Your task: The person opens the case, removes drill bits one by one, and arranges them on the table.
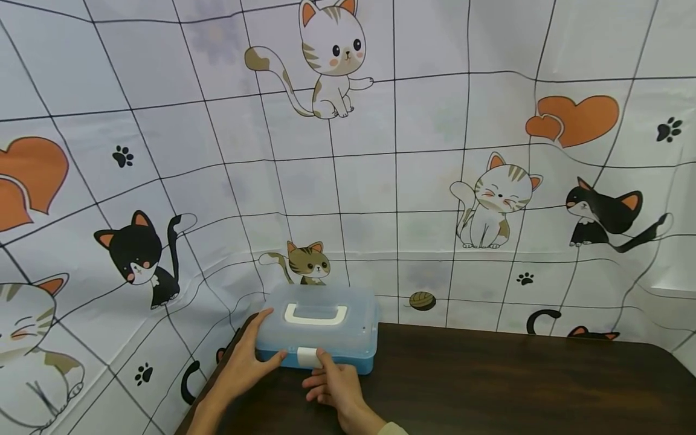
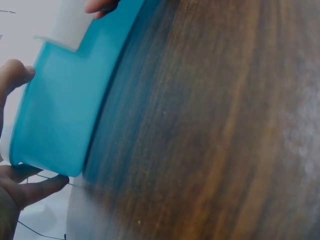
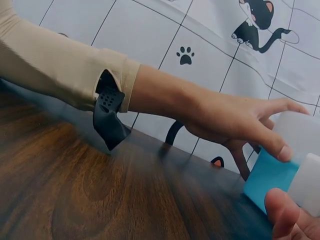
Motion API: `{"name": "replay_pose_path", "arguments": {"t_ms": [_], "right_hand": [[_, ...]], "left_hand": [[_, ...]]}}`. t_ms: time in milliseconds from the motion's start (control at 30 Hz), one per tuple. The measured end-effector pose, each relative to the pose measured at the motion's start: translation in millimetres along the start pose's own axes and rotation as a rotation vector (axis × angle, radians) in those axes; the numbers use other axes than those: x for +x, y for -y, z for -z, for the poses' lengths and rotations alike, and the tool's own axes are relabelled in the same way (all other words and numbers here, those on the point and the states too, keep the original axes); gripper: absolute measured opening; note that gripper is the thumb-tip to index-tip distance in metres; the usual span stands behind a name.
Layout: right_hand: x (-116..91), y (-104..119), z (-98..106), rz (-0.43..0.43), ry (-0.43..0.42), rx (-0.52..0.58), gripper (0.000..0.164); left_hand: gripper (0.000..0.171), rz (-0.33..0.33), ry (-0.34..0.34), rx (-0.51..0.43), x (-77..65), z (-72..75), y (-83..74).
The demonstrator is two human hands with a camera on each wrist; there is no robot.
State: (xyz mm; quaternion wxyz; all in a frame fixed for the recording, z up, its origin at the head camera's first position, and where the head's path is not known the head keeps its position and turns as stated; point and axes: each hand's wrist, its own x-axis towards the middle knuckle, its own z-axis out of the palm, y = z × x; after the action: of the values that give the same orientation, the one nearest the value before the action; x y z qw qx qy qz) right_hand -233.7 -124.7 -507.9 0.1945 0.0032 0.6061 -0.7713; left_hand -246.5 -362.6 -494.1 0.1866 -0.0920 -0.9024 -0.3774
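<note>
A plastic box (image 1: 356, 329) with a blue base and a cloudy clear lid stands closed at the table's left end. On its lid lies a white carry handle (image 1: 315, 320), and a white latch (image 1: 307, 357) covers the front seam. My left hand (image 1: 243, 361) grips the box's left end, thumb at the front lid edge and fingers spread along the side. At the latch's right edge, the thumb of my right hand (image 1: 342, 389) touches it. The other right fingers bend loosely below, in front of the box.
The dark wooden table (image 1: 516, 380) stretches to the right of the box. Behind it hangs a white gridded sheet (image 1: 429, 121) printed with cats, hearts and paw prints. A black strap (image 3: 108, 115) hangs from the left sleeve (image 3: 60, 65).
</note>
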Motion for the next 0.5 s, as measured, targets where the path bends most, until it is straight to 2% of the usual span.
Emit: {"name": "replay_pose_path", "arguments": {"t_ms": [500], "right_hand": [[-9.8, 7.0, -1.9, 0.009, 0.041, -0.038, 0.069]], "left_hand": [[0.097, -0.030, -0.011, 0.002, 0.3, -0.6, 2.4]]}}
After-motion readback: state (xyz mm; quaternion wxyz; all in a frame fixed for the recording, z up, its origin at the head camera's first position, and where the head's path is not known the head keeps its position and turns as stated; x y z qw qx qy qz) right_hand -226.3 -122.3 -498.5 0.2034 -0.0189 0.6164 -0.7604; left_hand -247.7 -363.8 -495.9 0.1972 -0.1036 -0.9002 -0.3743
